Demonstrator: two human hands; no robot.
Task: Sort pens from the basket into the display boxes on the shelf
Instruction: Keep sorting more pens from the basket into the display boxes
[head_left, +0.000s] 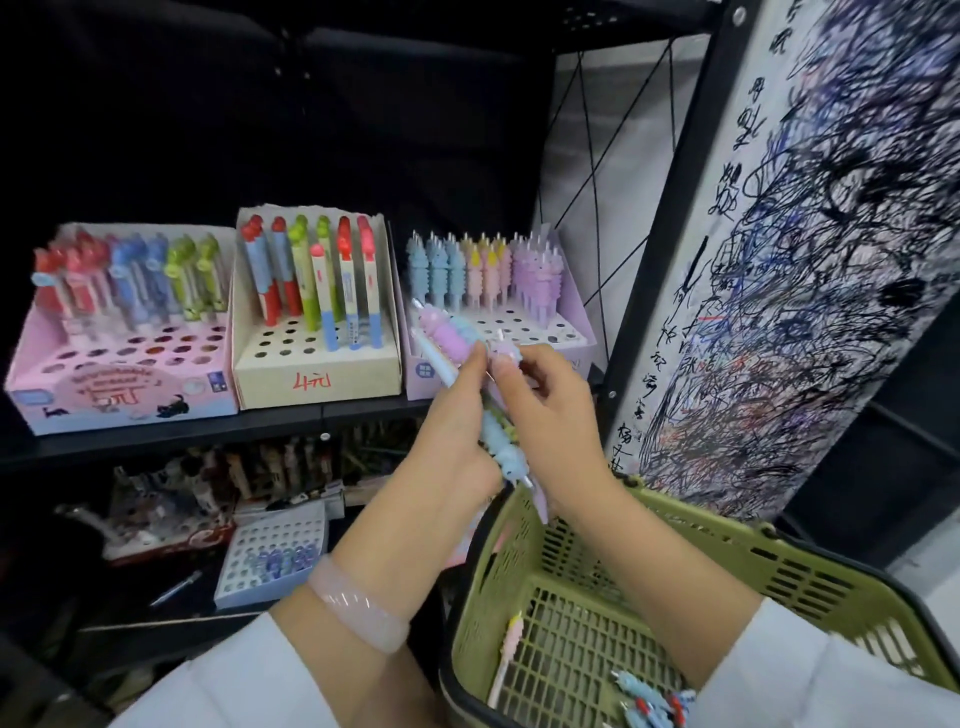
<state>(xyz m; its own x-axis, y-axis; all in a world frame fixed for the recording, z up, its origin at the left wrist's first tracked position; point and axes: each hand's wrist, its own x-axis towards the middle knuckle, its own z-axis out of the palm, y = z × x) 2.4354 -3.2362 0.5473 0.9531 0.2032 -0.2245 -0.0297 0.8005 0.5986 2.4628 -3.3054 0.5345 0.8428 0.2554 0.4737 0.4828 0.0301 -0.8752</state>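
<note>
Green basket at the front, both hands busy with pens just above its far rim.

Loose pens lie on the basket's mesh floor: a pink pen and a blue cluster. Beyond the rim, the left hand, a pale bracelet at its wrist, grips a bundle of pastel pens; the right hand pinches a lilac pen at the bundle's top. Farther back, three display boxes sit on the shelf: lilac box directly behind the hands, beige box left of it, pink box leftmost.
</note>
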